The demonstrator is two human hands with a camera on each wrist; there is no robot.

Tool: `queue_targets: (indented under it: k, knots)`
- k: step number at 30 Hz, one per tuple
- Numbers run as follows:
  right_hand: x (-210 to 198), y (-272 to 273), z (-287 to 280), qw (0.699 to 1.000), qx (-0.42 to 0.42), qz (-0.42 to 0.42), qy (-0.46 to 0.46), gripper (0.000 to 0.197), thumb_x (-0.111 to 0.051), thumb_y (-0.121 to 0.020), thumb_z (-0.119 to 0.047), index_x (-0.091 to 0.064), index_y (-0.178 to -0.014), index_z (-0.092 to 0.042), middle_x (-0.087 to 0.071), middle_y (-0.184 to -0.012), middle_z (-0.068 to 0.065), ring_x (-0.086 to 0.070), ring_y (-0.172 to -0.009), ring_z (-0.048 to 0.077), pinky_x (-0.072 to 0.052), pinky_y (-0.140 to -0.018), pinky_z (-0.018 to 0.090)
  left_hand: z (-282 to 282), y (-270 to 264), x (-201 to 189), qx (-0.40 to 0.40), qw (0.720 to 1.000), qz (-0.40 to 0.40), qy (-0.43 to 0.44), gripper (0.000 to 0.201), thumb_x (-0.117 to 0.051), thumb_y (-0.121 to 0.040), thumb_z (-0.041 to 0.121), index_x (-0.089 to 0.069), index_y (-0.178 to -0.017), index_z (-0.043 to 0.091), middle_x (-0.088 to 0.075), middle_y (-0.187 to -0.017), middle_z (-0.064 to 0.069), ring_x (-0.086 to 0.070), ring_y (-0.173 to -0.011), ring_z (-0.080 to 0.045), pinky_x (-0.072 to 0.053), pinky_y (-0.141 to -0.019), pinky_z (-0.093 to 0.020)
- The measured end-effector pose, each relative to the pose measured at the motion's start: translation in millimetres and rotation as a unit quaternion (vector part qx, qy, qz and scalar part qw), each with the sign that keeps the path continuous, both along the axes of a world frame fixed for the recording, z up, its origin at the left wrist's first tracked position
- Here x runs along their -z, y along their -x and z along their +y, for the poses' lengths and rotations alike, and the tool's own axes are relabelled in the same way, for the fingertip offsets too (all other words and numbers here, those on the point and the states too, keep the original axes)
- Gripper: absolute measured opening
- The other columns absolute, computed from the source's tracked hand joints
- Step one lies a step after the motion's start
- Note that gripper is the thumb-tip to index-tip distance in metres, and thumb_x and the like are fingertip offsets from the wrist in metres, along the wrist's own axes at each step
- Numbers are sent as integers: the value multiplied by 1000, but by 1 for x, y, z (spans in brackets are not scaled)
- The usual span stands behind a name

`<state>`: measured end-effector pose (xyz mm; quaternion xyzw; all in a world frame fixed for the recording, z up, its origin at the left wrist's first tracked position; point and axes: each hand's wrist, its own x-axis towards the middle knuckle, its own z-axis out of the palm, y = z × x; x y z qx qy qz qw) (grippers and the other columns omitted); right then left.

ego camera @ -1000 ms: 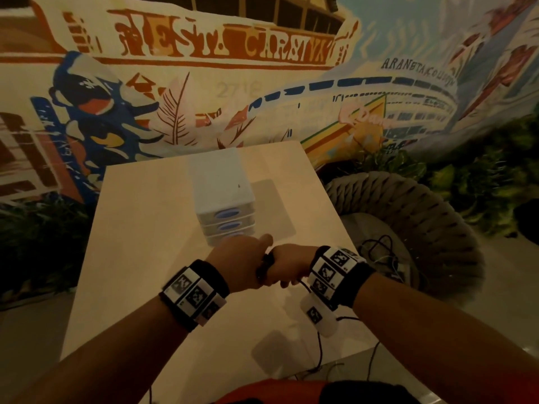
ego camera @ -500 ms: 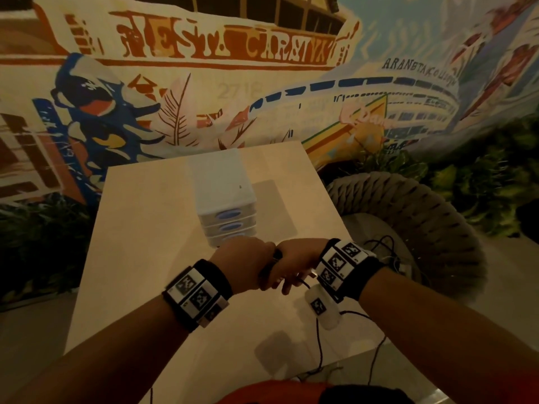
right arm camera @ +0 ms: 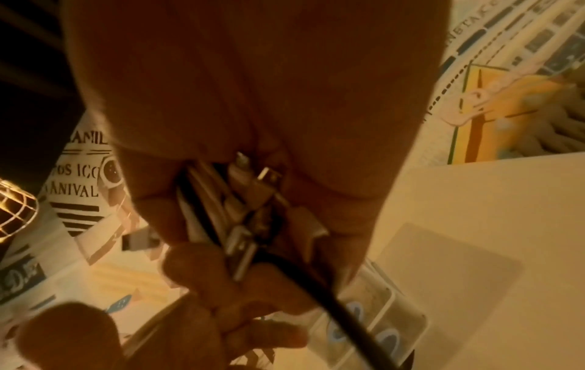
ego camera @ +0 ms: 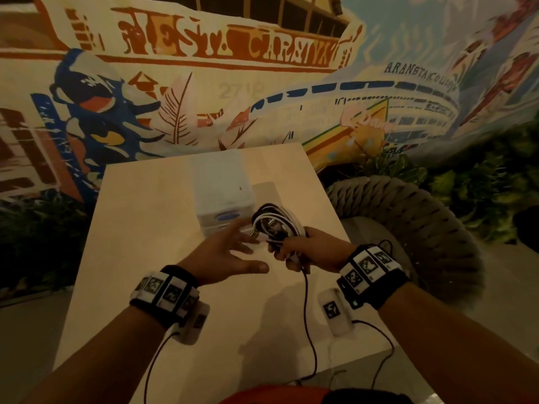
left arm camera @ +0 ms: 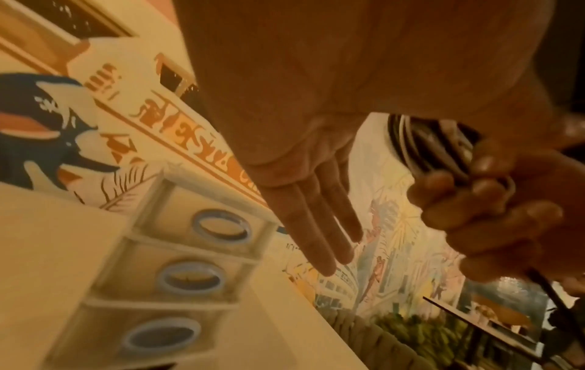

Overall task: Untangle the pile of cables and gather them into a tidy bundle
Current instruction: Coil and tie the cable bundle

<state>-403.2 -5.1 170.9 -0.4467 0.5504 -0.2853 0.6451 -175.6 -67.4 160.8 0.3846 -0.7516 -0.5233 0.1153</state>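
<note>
My right hand is curled tight round the cables, a coil of white and black loops held up just in front of the drawer unit and above the table. From the right wrist view the fingers wrap the strands, and several plug ends stick out of the grip toward the camera. One dark lead hangs from under that fist and trails back toward me, away from the drawer unit, over the near table edge.

My left hand holds nothing: its fingers are straight and spread, the palm turned toward the coil, the fingertips just beside it on the drawer unit's front side. I cannot tell whether they touch the loops. In the left wrist view the straight fingers lie across the front of the drawer unit's three drawers, each with a blue oval pull, with the other fist and its coil close by.

The drawer unit stands at the middle of the table. To its right, off the table, is a woven rope basket, and behind it a painted mural wall.
</note>
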Motion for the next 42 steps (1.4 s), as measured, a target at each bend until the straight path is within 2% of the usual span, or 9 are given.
queue_targets:
  k: [5,10,14,17,21,23,31,37,42]
  knots:
    - [-2,-20,4,992,-28,-124,12,27,-69,-76,-22,-70,-99,-8,-61,-78,10,-52,-65,23,-38,-62,34,17,23,-10,52,988,143,-35,70,-72,-74,70,-57,-131,32,-66,-129,18,-61,-121,-4,-52,-102,-30]
    - [-11,-28,5,981,-97,-167,28,34,-63,-88,-28,-63,-120,-14,-68,-85,6,-61,-72,21,-47,-63,33,29,36,-29,16,936,323,-139,46,-82,-80,39,-70,-123,25,-66,-132,-10,-64,-122,-30,-57,-91,-48]
    - [-16,-27,6,986,-85,-131,54,41,-67,-91,-7,-54,-129,-3,-72,-91,13,-71,-70,25,-55,-60,35,29,35,-34,-4,941,315,-124,23,-79,-84,32,-75,-104,21,-68,-129,-12,-64,-118,-38,-47,-82,-78]
    - [-18,-26,7,983,-136,-100,76,23,-71,-90,-6,-65,-113,-9,-73,-97,19,-73,-82,28,-60,-77,39,27,33,-38,-25,946,309,-94,14,-75,-82,25,-77,-95,26,-73,-118,-10,-66,-117,-34,-52,-93,-66]
    - [-5,-26,5,984,-168,-42,35,22,-70,-91,-3,-66,-112,-8,-72,-101,13,-70,-88,26,-58,-88,42,21,28,-33,-80,952,293,-40,9,-77,-81,34,-75,-87,28,-72,-93,-17,-62,-95,-56,-48,-81,-77]
    - [5,-23,6,987,-162,-13,21,17,-62,-97,-3,-64,-113,-7,-66,-106,20,-66,-88,25,-56,-94,48,16,26,-29,-91,947,305,-32,7,-72,-84,27,-73,-90,23,-72,-91,-14,-64,-94,-51,-50,-84,-72]
    - [29,-15,16,986,-135,65,-77,36,-50,-104,-42,-65,-90,-12,-55,-70,0,-54,-65,16,-57,-75,34,6,25,-33,-83,968,229,61,31,-62,-97,-1,-62,-73,19,-68,-73,-2,-69,-78,-30,-60,-81,-46]
    - [28,-6,7,995,-8,-10,-95,36,-41,-108,-28,-69,-93,-9,-49,-68,1,-39,-59,14,-32,-58,27,5,20,-25,-49,989,83,107,4,-75,-90,15,-72,-93,13,-73,-80,-4,-70,-75,-18,-60,-68,-36]
    - [13,-9,4,993,24,-62,-100,59,-35,-105,-54,-71,-96,-8,-66,-84,11,-51,-61,17,-40,-60,29,-2,31,-15,111,934,-131,314,25,-66,-90,46,-70,-103,25,-73,-97,7,-68,-93,-14,-52,-95,-41]
